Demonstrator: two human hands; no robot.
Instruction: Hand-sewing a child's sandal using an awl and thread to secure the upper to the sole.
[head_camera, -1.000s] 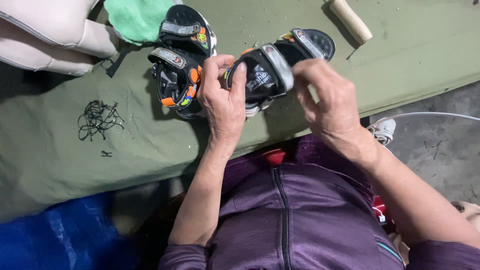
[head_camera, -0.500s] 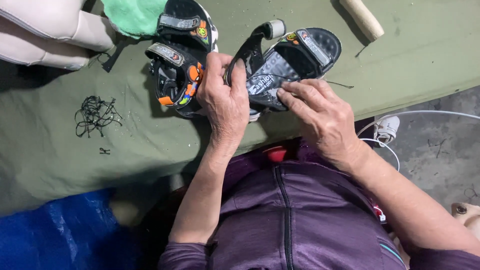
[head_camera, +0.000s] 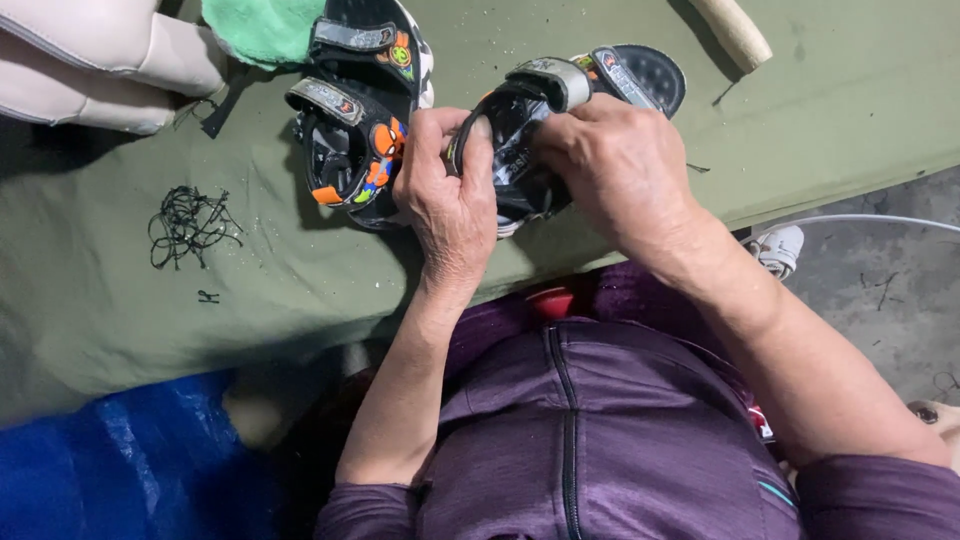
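**Both hands on the sandal strap, go easy on it**

Your left hand (head_camera: 450, 200) is wrapped around the near end of the small dark sandal (head_camera: 560, 130), thumb and fingers pinching the dark strap loop that arches over the footbed. Your right hand (head_camera: 620, 165) is clamped over the sandal's middle from the other side, fingers curled down onto the strap, so both hands are grasping the same shoe. It sits right between your palms, lifted a bit off the green table cover (head_camera: 860, 110), toe end pointing away from you.

My take on doing this bit well: keep the left hand as the anchor and let the right do the pulling or pressing, so the sole doesn't twist. Work the strap along its own line rather than sideways. Your fingers hide the spot where the strap meets the sole, so I can't tell how it's seated there.

Just past your left hand lies the matching sandal (head_camera: 355, 110) with orange trim, touching a green cloth (head_camera: 262, 28) beyond it. Farther out to the left is a tangle of black thread (head_camera: 190, 222). Beyond your right hand is a pale wooden handle (head_camera: 735, 32).
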